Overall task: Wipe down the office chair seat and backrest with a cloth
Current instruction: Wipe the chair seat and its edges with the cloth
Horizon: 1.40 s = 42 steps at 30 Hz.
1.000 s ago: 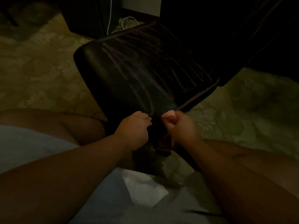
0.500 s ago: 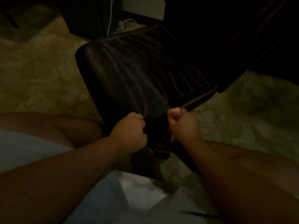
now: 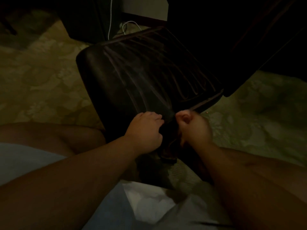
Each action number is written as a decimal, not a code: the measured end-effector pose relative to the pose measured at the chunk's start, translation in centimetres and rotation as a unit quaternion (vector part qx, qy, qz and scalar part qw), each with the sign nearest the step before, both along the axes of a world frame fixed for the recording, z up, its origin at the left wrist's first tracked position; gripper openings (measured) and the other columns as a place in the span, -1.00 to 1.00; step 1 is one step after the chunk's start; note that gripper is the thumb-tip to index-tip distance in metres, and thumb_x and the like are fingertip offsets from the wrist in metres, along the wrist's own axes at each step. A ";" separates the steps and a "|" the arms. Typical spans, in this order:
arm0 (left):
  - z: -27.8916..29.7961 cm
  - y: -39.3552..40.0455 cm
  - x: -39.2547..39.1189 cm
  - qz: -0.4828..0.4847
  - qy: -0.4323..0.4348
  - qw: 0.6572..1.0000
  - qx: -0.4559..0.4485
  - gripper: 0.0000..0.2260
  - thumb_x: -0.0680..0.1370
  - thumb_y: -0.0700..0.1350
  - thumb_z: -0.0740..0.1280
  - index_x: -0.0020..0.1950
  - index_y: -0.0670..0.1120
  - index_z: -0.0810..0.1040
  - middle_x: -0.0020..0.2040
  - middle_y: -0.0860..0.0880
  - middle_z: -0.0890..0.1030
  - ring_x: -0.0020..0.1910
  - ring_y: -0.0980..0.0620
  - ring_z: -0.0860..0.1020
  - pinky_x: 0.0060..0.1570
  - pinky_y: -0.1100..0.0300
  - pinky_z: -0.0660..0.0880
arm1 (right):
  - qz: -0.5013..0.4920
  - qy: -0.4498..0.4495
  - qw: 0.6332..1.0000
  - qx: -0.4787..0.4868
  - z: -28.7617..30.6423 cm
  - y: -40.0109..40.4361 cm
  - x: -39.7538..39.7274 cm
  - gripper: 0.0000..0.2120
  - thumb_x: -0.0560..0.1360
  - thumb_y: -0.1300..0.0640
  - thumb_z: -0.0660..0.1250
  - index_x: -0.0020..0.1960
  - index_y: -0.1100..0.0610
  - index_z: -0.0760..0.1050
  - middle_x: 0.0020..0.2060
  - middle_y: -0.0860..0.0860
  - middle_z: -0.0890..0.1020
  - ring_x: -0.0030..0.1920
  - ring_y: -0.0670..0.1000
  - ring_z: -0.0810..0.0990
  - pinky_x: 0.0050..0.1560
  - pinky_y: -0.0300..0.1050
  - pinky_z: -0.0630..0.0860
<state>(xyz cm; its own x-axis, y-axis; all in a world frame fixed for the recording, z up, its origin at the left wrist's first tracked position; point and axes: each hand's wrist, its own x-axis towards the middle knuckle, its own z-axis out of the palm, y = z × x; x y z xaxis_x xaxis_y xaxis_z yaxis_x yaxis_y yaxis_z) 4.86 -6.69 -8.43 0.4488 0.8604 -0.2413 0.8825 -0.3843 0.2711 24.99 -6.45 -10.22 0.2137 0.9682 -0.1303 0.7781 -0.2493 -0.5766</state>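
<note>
Dim light, detail limited.

Far left, 9 o'clock: patterned carpet (image 3: 41,83), pale green-beige. Below it at 8 o'clock, bare knee (image 3: 69,135) and light shorts (image 3: 20,160).

Left hand (image 3: 146,130) just below centre, fisted, knuckles up, clamped on dark cloth (image 3: 169,146) at the near corner of the chair seat (image 3: 141,77). Forearm running down to 7 o'clock.

Seat filling centre to 12 o'clock: dark, glossy, tilted with near corner pointing at 6 o'clock. Thin pale streaks fanning across the surface from the near corner toward 1 o'clock.

Cloth bunched between the two hands, touching the seat's near edge, tail hanging down toward 6 o'clock. Colour close to the seat's; exact edges hard to separate.

White cable (image 3: 123,27) at 12 o'clock, looped on the floor behind the seat, one run going straight up.

Right hand (image 3: 192,128) right of centre, just beside the left, also curled tight on the cloth, thumb side up, slightly blurred. Forearm running off to 4 o'clock.

Backrest (image 3: 240,47) at 1–2 o'clock: large dark mass meeting the seat's right edge, almost no detail readable.

More carpet at 3 o'clock. White fabric (image 3: 149,205) at 6 o'clock between the forearms; cannot tell what.
</note>
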 end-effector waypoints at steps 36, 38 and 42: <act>1.1 -3.4 1.1 -0.067 0.018 0.996 0.058 -0.42 0.52 0.23 0.08 0.44 0.06 0.56 0.39 0.02 0.52 0.34 -0.06 0.46 0.34 -0.07 0.41 | 0.065 -0.074 0.995 -0.025 0.5 -3.7 3.3 -0.86 0.60 -0.22 0.32 0.12 -0.27 0.57 -0.25 -0.19 0.64 -0.38 -0.11 0.63 -0.21 -0.14 0.59; 0.8 -2.8 1.5 -0.070 0.035 0.996 0.037 -0.41 0.51 0.23 0.07 0.43 0.07 0.58 0.40 0.02 0.52 0.37 -0.06 0.45 0.42 -0.09 0.35 | 0.143 -0.114 0.982 -0.043 1.2 -3.8 3.1 -0.86 0.63 -0.19 0.32 0.15 -0.26 0.57 -0.32 -0.23 0.54 -0.41 -0.14 0.54 -0.33 -0.23 0.44; -0.1 -2.8 1.6 -0.068 0.042 0.996 0.028 -0.43 0.51 0.24 0.09 0.40 0.07 0.60 0.37 0.03 0.54 0.34 -0.05 0.47 0.38 -0.04 0.36 | -0.074 0.033 0.997 0.018 1.2 -1.6 5.7 -0.83 0.65 -0.20 0.28 0.04 -0.18 0.60 -0.38 -0.08 0.70 -0.49 0.00 0.68 -0.34 0.11 0.71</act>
<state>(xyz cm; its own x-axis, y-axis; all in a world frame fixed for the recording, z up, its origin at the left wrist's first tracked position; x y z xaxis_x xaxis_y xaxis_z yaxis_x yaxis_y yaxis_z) 6.47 -9.47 -8.52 0.5433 0.8059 -0.2354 0.8394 -0.5153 0.1731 30.65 -8.07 -9.00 0.3466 0.9310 -0.1143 0.6939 -0.3365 -0.6366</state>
